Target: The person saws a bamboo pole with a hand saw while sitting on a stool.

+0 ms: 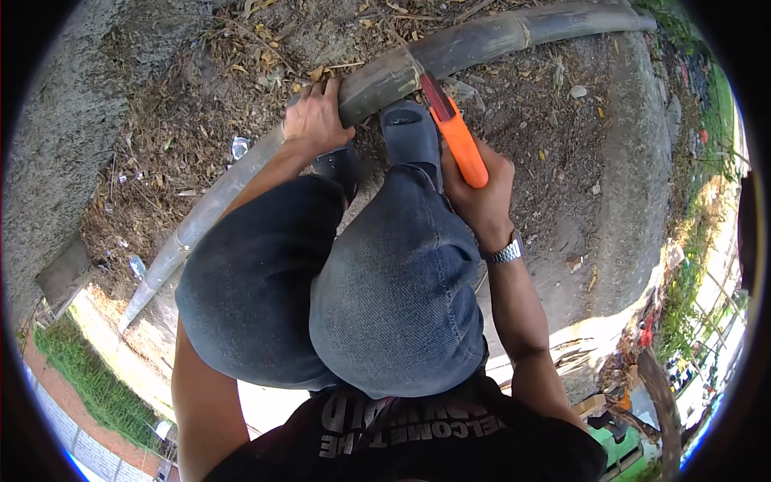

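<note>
A long bamboo pole (474, 42) lies across the ground in front of me, running from the far right down to the near left. My left hand (316, 119) is closed round its middle, left of my feet. In my right hand (485, 189) is a handsaw (462, 149) with an orange handle and a dark red part toward the blade. The saw's thin blade, seen nearly edge-on, crosses the pole at a pale ring, to the right of my left hand. How deep it sits in the bamboo I cannot tell.
My sandalled right foot (409, 132) stands close below the pole, near the saw. Dry leaves, soil and bits of litter cover the ground. A rough concrete surface (56, 153) rises at the left. A raised edge (634, 161) runs along the right, with plants beyond.
</note>
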The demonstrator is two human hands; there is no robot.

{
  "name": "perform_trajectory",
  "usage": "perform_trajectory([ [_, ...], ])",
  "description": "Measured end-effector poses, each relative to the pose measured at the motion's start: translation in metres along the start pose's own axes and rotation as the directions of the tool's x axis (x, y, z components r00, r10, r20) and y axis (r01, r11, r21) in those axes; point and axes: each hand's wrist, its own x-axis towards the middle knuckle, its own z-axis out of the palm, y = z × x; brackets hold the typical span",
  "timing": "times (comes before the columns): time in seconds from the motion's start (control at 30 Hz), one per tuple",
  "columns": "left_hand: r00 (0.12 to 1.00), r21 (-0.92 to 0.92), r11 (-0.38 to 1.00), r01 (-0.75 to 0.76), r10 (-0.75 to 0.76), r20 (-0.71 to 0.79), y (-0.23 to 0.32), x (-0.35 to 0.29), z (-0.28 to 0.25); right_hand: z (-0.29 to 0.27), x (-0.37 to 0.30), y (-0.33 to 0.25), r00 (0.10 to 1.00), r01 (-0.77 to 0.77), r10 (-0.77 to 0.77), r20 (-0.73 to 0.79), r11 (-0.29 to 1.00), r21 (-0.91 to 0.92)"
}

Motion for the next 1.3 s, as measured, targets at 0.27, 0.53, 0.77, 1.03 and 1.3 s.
perform_trajectory([
  [0.27,0.999,-0.009,1.000,0.027,-0.027,0.021,0.010,0.028,-0.019,-0.082,-0.118,-0.014,0.988,-0.102,0.137,0.074,0.927,-0.360],
  [0.53,0.980,-0.020,0.992,0.121,-0.117,0.158,0.003,0.034,-0.019,-0.042,-0.062,0.006,1.000,-0.026,0.027,0.006,0.996,-0.089],
  [0.77,0.977,0.022,0.992,0.121,-0.123,0.172,0.017,0.052,-0.038,-0.079,-0.117,0.001,1.000,0.022,-0.019,0.014,0.976,-0.215],
  [1.03,0.979,0.093,0.986,0.136,-0.148,0.137,0.007,0.034,-0.018,-0.057,-0.078,-0.001,0.999,-0.031,0.032,0.029,0.999,-0.034],
  [1.3,0.987,0.116,0.990,0.078,-0.093,0.134,0.025,0.028,-0.015,-0.038,-0.031,0.015,0.995,-0.079,0.080,-0.058,0.997,0.019],
])
